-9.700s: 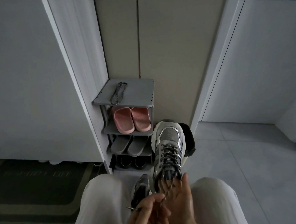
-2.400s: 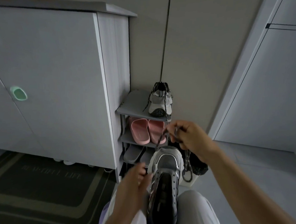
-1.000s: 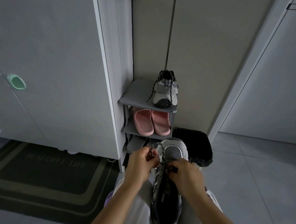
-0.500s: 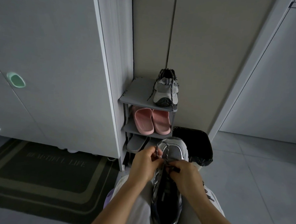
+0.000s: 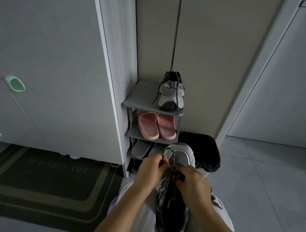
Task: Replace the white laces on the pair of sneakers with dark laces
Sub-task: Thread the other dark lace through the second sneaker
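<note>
A grey sneaker (image 5: 181, 156) lies on my lap with its toe pointing away from me. A dark speckled lace (image 5: 171, 155) loops over its toe end. My left hand (image 5: 150, 170) pinches the lace on the shoe's left side. My right hand (image 5: 193, 186) pinches the lace at the lower eyelets on the right. The lace's other end (image 5: 215, 201) trails over my right thigh. The second sneaker (image 5: 171, 95), laced with a dark lace, stands on the top shelf of a small grey shoe rack (image 5: 140, 99).
Pink slippers (image 5: 156, 125) and grey slippers (image 5: 141, 150) fill the rack's lower shelves. A bin with a black bag (image 5: 204, 150) stands to the right of the rack. A tall white cabinet (image 5: 53, 66) is on the left, with a dark doormat (image 5: 44, 174) before it.
Both hands have come down onto the shoe on my lap since 2.4 s ago, when my right hand held the lace raised. Over the last second they have barely shifted.
</note>
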### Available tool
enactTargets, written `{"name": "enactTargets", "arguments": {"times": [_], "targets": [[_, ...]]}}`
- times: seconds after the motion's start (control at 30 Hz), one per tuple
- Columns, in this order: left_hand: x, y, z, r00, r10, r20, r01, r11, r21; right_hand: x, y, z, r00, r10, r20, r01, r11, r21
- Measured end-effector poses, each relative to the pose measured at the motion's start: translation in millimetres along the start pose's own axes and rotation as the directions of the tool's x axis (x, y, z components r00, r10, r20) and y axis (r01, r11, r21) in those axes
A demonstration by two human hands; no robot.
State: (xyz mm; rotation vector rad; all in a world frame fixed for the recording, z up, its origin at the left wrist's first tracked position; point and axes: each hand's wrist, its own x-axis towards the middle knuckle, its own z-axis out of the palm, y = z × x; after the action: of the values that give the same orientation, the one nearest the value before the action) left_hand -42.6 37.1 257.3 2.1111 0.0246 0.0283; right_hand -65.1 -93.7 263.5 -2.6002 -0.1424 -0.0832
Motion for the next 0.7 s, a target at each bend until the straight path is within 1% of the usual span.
{"name": "enactTargets", "arguments": {"times": [0.07, 0.13, 0.2, 0.3, 0.37, 0.43, 0.53, 0.63, 0.7], "targets": [[-8, 1, 1, 0.999, -0.016, 0.037, 0.016, 1.0, -0.009, 0, 1, -1, 1.0, -0.004, 0.011, 0.004, 1.0, -0.009], [-17, -3, 6, 0.998, -0.014, 0.058, 0.01, 0.998, 0.063, -1, 2, -2, 1.0, 0.003, 0.002, -0.003, 1.0, 0.002], [-23, -4, 12, 1.0, 0.008, 0.004, -0.008, 0.985, 0.174, -1, 3, -2, 1.0, 0.012, -0.012, -0.011, 0.999, 0.031], [-27, 1, 19, 0.993, -0.007, -0.114, 0.035, 0.97, 0.24, -1, 4, -2, 1.0, 0.018, -0.012, -0.018, 0.999, 0.034], [-26, 3, 24, 0.988, -0.001, -0.152, 0.05, 0.946, 0.32, 0, 5, -1, 1.0, 0.008, -0.022, -0.007, 0.999, 0.034], [-25, 5, 27, 0.987, 0.016, -0.162, 0.043, 0.935, 0.352, 0, 4, -1, 1.0, -0.006, -0.031, 0.007, 0.999, 0.036], [-20, 3, 26, 0.985, 0.018, -0.174, 0.031, 0.96, 0.278, 1, 3, 1, 0.997, -0.046, -0.06, 0.047, 0.998, 0.032], [-19, -4, 20, 0.987, -0.062, -0.151, 0.075, 0.994, 0.085, -2, 0, 4, 0.993, -0.082, -0.085, 0.085, 0.996, 0.027], [-20, -5, 16, 0.987, -0.083, -0.137, 0.084, 0.996, 0.003, -3, 0, 8, 0.986, -0.135, -0.098, 0.133, 0.991, -0.027]]}}
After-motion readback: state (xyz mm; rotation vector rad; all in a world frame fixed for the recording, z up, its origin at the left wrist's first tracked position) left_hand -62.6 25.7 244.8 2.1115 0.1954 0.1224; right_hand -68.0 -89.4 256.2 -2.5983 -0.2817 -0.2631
